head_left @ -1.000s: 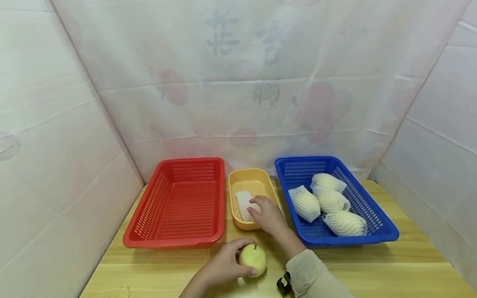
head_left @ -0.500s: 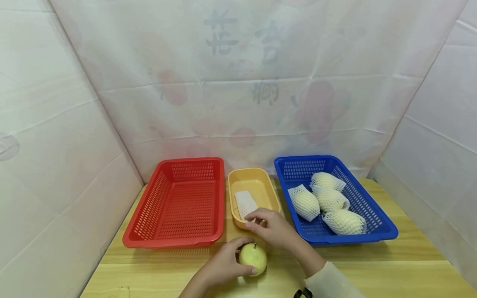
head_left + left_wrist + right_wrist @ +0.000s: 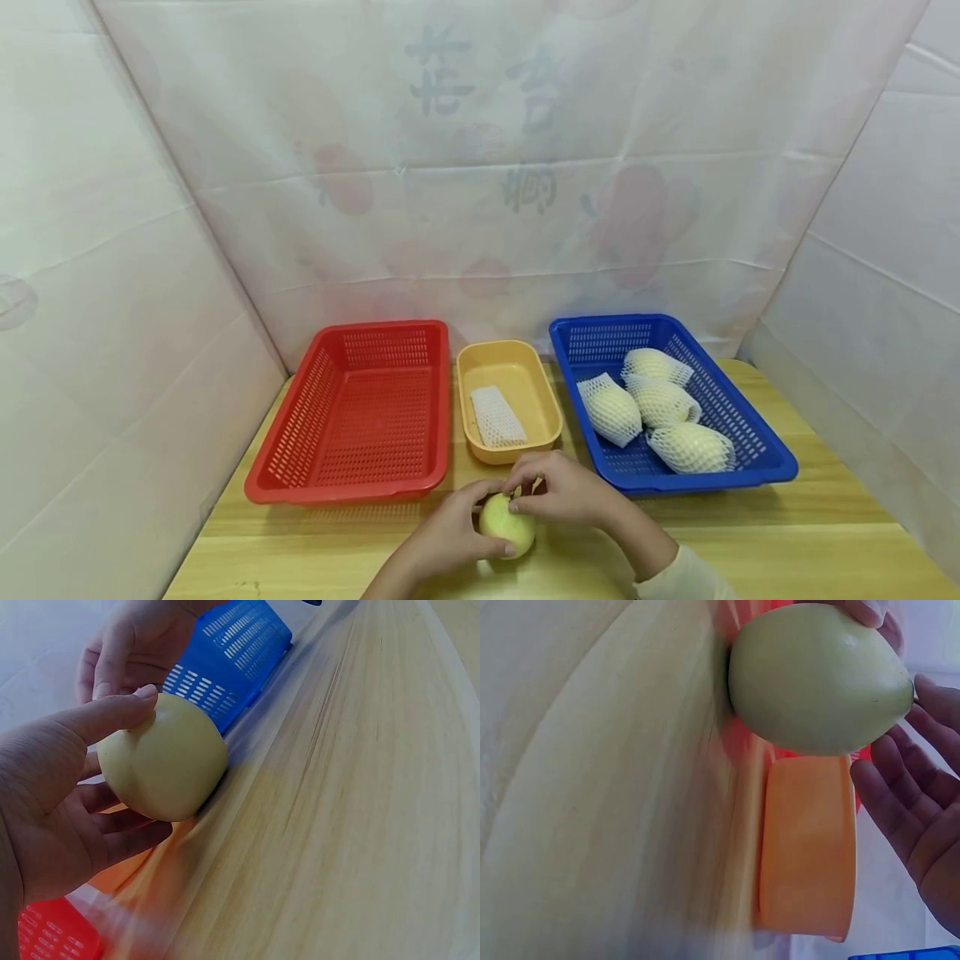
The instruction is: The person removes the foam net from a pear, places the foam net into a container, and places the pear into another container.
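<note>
A yellow-green pear (image 3: 504,532) sits upright on the wooden table, in front of the small yellow tray (image 3: 550,421). My left hand (image 3: 453,529) grips it from the left side, with the thumb near me and the fingers round the far side. At the top, my right hand (image 3: 570,492) pinches the stem end between thumb and forefinger; these fingertips cover the stem in the head view. In the right wrist view the other fingers of the right hand (image 3: 922,787) spread loosely beside the pear (image 3: 817,679). A white foam net sleeve (image 3: 497,417) lies flat in the tray.
To the left stands a red perforated basket (image 3: 438,417) with nothing in it. On the right, a blue basket (image 3: 723,392) holds several pears in foam nets, one being a wrapped pear (image 3: 692,447). A white cloth wall (image 3: 480,225) rises behind the table (image 3: 817,550).
My right hand has drawn back from over the yellow tray, without the foam sleeve, down to the pear's top. The left hand keeps its grip on the pear in the same spot.
</note>
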{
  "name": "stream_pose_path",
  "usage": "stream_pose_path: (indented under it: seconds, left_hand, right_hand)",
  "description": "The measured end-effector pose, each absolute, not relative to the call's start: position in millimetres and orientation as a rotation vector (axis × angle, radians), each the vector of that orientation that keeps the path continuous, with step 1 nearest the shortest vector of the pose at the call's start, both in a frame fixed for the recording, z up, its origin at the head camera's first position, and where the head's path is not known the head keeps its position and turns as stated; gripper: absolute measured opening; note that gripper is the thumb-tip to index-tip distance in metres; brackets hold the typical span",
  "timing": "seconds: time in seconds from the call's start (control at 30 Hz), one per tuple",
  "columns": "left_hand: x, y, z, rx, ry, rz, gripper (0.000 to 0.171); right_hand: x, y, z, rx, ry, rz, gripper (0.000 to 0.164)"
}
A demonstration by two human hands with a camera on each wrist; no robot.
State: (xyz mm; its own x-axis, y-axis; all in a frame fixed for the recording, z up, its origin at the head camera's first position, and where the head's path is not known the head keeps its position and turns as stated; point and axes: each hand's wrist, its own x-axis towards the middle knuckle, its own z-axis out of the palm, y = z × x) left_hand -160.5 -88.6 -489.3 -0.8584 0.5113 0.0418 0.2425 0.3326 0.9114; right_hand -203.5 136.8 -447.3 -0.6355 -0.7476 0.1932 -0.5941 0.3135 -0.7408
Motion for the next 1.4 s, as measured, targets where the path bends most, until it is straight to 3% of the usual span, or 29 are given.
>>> stream_pose_path:
  seconds: [0.27, 1.17, 1.4]
  left_hand:
    - [-160, -87, -490, 0.699, 2.356, 1.537, 0.066]
    - [-158, -85, -495, 0.709, 2.261, 1.648, 0.069]
    - [-157, -83, -493, 0.650, 2.287, 1.677, 0.075]
  right_hand:
    - [-202, 137, -449, -1.207, 2.420, -1.208, 0.007]
    - [-194, 138, -444, -1.137, 2.451, -1.301, 0.009]
    - [-195, 138, -451, -1.073, 2.448, -1.358, 0.026]
